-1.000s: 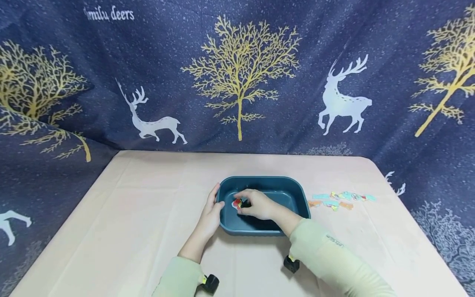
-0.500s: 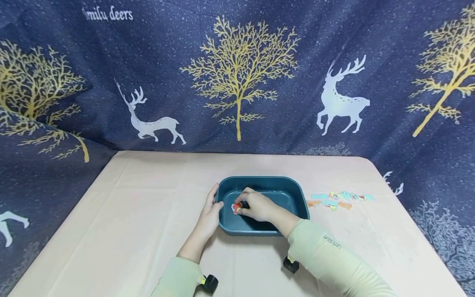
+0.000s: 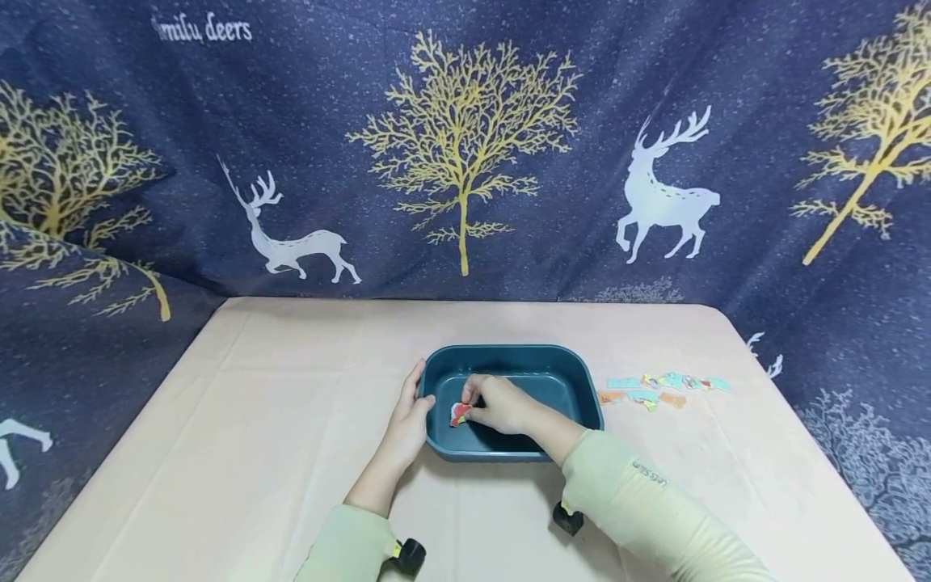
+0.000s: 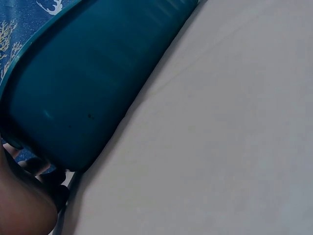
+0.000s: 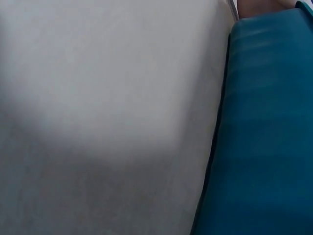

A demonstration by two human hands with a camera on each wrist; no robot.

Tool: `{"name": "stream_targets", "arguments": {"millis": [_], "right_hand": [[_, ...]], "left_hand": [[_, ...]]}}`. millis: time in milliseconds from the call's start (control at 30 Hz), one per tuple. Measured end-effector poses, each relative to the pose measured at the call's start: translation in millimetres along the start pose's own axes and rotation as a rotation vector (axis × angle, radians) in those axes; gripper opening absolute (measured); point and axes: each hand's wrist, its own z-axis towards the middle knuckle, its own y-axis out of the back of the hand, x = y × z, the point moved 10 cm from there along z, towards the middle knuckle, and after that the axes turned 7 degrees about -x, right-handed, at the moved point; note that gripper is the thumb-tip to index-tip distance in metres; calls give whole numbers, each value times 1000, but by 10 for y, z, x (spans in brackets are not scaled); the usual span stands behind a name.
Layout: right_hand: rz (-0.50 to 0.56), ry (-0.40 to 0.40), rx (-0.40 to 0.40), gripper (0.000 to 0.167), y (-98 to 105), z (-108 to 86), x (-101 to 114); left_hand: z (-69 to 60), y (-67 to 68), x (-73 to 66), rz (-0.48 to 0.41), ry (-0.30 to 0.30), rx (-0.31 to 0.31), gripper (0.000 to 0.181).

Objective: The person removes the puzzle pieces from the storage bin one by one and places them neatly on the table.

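A dark teal plastic basin (image 3: 556,394) with rounded corners stands on the table. At its left end my left hand (image 3: 407,419) grips the wall, the thumb over the rim and the fingers outside. My right hand (image 3: 503,406) reaches inside and pinches a small puzzle piece (image 3: 459,415), red with white and yellow, near the left part of the basin floor. Whether the piece touches the floor I cannot tell. The left wrist view has the basin's outer wall (image 4: 88,88) and part of the left hand (image 4: 25,200). In the right wrist view the outer wall (image 5: 266,132) hides the right hand.
Several flat puzzle pieces (image 3: 675,381), light blue, orange and yellow, lie in two rough rows on the table right of the basin. A pale cloth (image 3: 291,420) covers the table. Behind it hangs a dark blue curtain (image 3: 407,267) with deer and trees.
My right fingers have drawn closer together around the puzzle piece, which has turned and shifted slightly toward me. My left hand keeps its hold on the basin.
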Motion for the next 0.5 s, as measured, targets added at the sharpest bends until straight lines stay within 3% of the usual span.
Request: {"name": "stream_targets", "arguments": {"millis": [267,500], "right_hand": [[238,-26,18,5,28,21,-4],[443,-106,5,10,98,14,-74]], "left_hand": [[19,23,-1,8,0,0,57],[22,11,28,23,14,3,57]]}}
